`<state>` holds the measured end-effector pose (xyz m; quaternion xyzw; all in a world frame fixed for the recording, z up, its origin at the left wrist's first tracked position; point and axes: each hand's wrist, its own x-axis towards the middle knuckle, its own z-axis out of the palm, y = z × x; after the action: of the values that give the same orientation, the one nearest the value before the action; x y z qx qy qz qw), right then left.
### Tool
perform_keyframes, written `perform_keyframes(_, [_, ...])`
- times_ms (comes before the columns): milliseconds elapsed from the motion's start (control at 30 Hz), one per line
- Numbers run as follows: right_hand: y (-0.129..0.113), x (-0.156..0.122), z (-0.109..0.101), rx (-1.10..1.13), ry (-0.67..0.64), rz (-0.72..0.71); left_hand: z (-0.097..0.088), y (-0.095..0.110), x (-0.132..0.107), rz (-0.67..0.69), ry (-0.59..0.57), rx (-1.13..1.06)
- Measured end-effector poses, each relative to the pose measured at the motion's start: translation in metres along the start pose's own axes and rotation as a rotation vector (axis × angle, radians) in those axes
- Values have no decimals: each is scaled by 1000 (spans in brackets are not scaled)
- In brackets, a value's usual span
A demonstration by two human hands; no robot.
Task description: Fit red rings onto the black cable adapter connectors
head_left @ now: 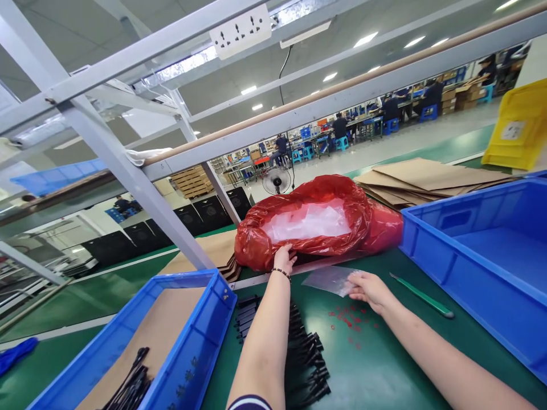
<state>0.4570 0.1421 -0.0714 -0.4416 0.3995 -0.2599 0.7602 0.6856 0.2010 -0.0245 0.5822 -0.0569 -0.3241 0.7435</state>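
My left hand [285, 260] reaches forward to the near edge of a large red plastic bag [256, 250], its fingers apart and loosely bent, with nothing seen in them. Many clear plastic bags [311, 221] lie in the red bag's wide mouth. Between the fingers and thumb of my right hand [370, 290] is one flat clear plastic bag [325, 279], held just over the green bench. Small red rings [349, 320] are scattered below that hand. Under my left forearm lies a row of black cable-like parts [310, 359], partly hidden by the arm.
A blue bin [222, 313] at left holds cardboard and black cables [132, 384]. Another blue bin [470, 273] stands at right, beside a green cutter-like tool [423, 295]. Cardboard sheets [427, 173] and a yellow bin [519, 125] sit behind. A metal frame [141, 188] crosses ahead.
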Motion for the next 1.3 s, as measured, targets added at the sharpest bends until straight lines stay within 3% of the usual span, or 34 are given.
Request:
perform_keyframes(267, [5,62,116,-110,18,58,-7,11,1,124,-65,172])
perform_keyframes(367, [7,71,138,-153,-34,59,-16,4,2,153,-77,242])
perform_keyframes(467, [10,68,144,-218,-139,76,-27,-5,6,192,-56,343])
perform_keyframes(633, [1,59,115,-421,-247,107,-41,-18,10,251,-12,554])
perform_keyframes(733, [-18,57,79,-540,-234,46,-46,-21,6,266,-40,664])
perform_keyframes(933, [-46,47,-4,-689,-80,-179,-51,-15,-18,318,-143,909])
perform_keyframes(1100, [-25,30,-48,-1012,-33,-453,-47,-20,-82,424,-235,1066])
perform_keyframes(1200, [-2,22,-59,-1102,-40,-584,-42,-47,-137,527,-321,1254])
perform_keyframes(1300, [14,21,-64,-1086,-60,-655,-39,-85,-185,493,-392,1391])
